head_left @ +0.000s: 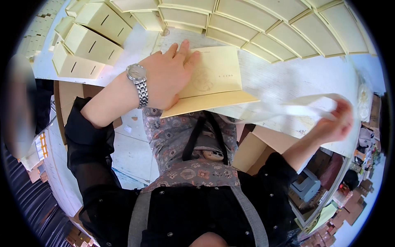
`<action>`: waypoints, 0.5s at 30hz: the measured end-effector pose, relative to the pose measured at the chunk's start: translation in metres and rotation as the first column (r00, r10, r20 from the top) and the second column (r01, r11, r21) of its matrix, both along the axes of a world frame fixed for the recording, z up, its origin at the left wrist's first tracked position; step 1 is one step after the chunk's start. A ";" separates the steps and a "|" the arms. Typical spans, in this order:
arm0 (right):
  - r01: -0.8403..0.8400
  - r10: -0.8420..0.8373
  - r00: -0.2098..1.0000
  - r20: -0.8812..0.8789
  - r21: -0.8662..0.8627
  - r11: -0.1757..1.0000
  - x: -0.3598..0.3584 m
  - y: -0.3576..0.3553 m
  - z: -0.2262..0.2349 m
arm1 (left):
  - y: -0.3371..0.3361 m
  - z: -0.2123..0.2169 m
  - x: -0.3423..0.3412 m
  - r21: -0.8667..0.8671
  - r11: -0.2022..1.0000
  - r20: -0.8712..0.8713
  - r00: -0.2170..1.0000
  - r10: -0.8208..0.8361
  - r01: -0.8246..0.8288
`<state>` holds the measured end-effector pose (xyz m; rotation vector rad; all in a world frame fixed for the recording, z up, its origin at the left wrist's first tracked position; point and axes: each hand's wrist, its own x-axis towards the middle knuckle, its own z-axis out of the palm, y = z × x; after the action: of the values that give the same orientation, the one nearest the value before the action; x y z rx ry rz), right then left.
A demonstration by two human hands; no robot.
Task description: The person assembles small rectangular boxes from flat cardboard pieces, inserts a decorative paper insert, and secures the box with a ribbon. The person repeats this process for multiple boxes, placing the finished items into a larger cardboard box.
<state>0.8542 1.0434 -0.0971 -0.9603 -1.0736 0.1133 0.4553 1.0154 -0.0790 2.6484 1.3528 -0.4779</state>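
A pale yellow cardboard box (218, 68) with faint printing lies on the white table, at its near edge. My left hand (168, 78), with a silver watch (137, 73) on the wrist, rests flat on the left part of the box, fingers spread. The box's near side (214, 103) faces me as a long narrow yellow panel. Out to the right, my right hand (339, 121) is closed on a thin white strip (306, 110), its fingers smeared by motion. The strip loops back toward the near edge of the box; where its other end sits is too blurred to tell.
Rows of stacked pale yellow boxes (263, 31) line the far side of the table (296, 74). More boxes with dark slots (88, 45) stand at the far left. Open brown cartons (255, 150) sit below the table edge, near a grey-blue device (305, 185).
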 end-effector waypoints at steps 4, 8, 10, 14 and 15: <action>0.188 -0.182 0.981 0.060 -0.121 0.975 0.107 0.042 -0.021 | 0.007 -0.008 -0.004 -0.093 0.995 0.127 0.992 -0.016 0.028; 0.826 0.170 0.462 0.870 -0.492 0.275 0.099 0.029 -0.052 | 0.016 -0.009 -0.020 -0.121 0.992 0.330 0.944 0.023 0.018; 0.891 0.050 0.292 0.955 -0.291 0.348 0.041 0.021 -0.052 | -0.003 -0.011 -0.043 -0.219 0.975 0.603 0.792 0.100 0.044; 0.042 0.376 0.734 0.566 -0.590 0.806 -0.088 -0.011 -0.037 | -0.048 -0.022 -0.034 -0.152 0.988 0.827 0.543 0.144 -0.031; -0.229 0.618 0.729 0.294 -0.746 0.626 -0.106 -0.012 -0.037 | -0.056 -0.029 -0.024 -0.026 0.996 0.774 0.628 0.074 -0.085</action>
<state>0.7477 1.0314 -0.1337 -1.3979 -1.8649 0.7392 0.4309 0.9593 -0.1076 2.2857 1.1320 0.6500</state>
